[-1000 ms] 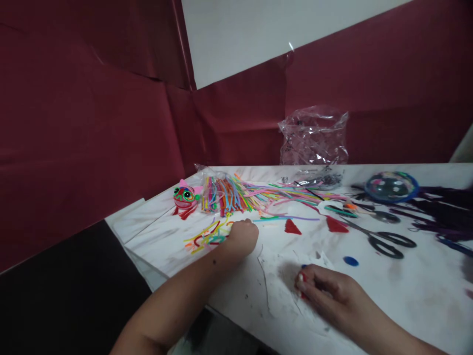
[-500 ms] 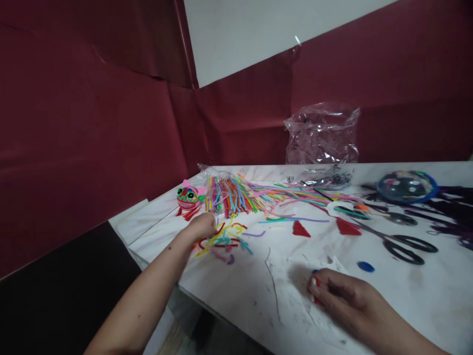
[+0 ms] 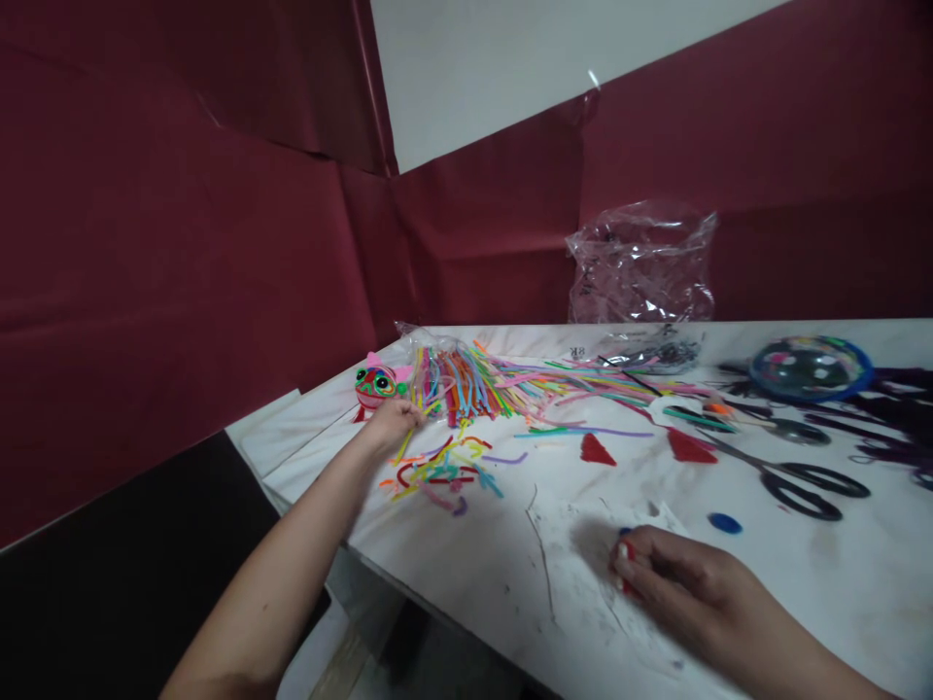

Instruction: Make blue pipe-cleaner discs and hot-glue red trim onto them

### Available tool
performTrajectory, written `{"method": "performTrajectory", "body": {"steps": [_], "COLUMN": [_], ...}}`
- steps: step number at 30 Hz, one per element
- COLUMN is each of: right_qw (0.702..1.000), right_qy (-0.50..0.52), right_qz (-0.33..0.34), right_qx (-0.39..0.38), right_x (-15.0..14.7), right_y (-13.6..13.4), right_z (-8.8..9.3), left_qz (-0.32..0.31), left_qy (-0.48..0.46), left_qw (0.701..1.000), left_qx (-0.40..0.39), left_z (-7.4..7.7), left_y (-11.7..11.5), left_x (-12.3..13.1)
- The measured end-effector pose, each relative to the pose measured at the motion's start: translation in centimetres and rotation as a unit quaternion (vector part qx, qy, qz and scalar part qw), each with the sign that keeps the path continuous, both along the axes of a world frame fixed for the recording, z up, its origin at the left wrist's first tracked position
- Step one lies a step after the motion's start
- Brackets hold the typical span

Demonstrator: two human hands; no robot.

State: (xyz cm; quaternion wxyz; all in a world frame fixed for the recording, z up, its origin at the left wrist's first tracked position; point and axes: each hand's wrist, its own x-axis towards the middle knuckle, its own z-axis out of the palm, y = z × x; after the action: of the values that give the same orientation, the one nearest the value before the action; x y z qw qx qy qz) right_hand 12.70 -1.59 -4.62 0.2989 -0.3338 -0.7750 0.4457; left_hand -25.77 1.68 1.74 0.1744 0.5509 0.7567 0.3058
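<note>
My left hand (image 3: 397,420) is closed at the far left of the table, fingers pinched on a short yellow pipe cleaner (image 3: 403,444) that sticks out below them. Just beneath it lies a loose pile of cut pipe cleaner pieces (image 3: 441,474). Beside the fingers stands a colourful animal figure (image 3: 377,383) with pink ears and black eyes. My right hand (image 3: 681,583), over a marked white sheet (image 3: 569,544), pinches a small red piece (image 3: 628,564) with some white on it; its kind is unclear. A blue spot shows just behind those fingertips.
Behind the pile lies a bundle of long pipe cleaners (image 3: 466,384) in clear plastic. To the right are red triangular pieces (image 3: 598,450), black-handled scissors (image 3: 809,486), a blue disc (image 3: 725,523) and a clear round container (image 3: 811,367). A plastic bag (image 3: 641,272) stands against the maroon backing.
My left hand has risen from the pile of cut pieces, away from me, and a yellow pipe cleaner now shows in its fingers. The right hand keeps its pinch, almost still.
</note>
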Motion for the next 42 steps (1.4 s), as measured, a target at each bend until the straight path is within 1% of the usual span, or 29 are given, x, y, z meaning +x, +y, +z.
{"method": "performTrajectory", "body": {"steps": [3,5,9,12,15,19,22,26,29,31,36,39,42], "right_qw": [1.0,1.0,1.0,1.0,1.0,1.0,1.0,0.998,0.996,0.993,0.978,0.957,0.937], "right_qy": [0.008,0.004,0.0,-0.004,-0.005,0.009,0.026,0.052,0.073,0.09,0.151,0.221,0.273], "right_qz": [-0.003,-0.003,-0.005,-0.003,0.0,0.002,0.001,0.007,0.008,0.002,-0.048,-0.066,-0.079], "right_qx": [0.008,0.014,0.019,0.02,0.015,0.001,-0.017,-0.037,-0.059,-0.072,-0.132,-0.177,-0.204], "right_x": [0.0,-0.1,-0.2,-0.3,-0.3,-0.3,-0.2,-0.3,-0.4,-0.6,-0.7,-0.7,-0.6], "right_y": [-0.1,-0.1,-0.1,-0.1,-0.1,0.0,0.2,0.3,0.3,0.4,0.8,1.1,1.5], "right_z": [0.2,0.4,0.6,0.7,1.0,1.0,0.7,0.4,0.5,0.6,1.7,2.6,3.3], "left_qz": [-0.003,-0.007,-0.02,-0.022,-0.023,-0.029,-0.034,-0.053,-0.078,-0.098,-0.158,-0.194,-0.219], "left_qy": [0.017,0.029,0.032,0.009,-0.036,-0.129,-0.21,-0.317,-0.377,-0.407,-0.457,-0.462,-0.451], "left_qw": [1.0,0.999,0.998,0.999,0.999,0.991,0.975,0.943,0.918,0.904,0.874,0.865,0.865], "left_qx": [-0.012,-0.022,-0.047,-0.049,-0.03,0.017,0.059,0.091,0.094,0.09,0.056,0.02,-0.001], "left_z": [-1.1,-1.6,-1.8,-1.8,-1.7,-1.3,-0.9,-0.3,0.2,0.6,1.2,0.7,-0.4], "left_y": [0.6,0.7,0.1,-0.1,-0.1,-0.1,-0.2,-0.5,-0.9,-1.3,-2.1,-2.2,-1.8], "left_x": [0.9,1.4,2.2,2.7,3.2,3.6,4.0,5.3,7.1,8.8,14.4,18.0,20.7]}}
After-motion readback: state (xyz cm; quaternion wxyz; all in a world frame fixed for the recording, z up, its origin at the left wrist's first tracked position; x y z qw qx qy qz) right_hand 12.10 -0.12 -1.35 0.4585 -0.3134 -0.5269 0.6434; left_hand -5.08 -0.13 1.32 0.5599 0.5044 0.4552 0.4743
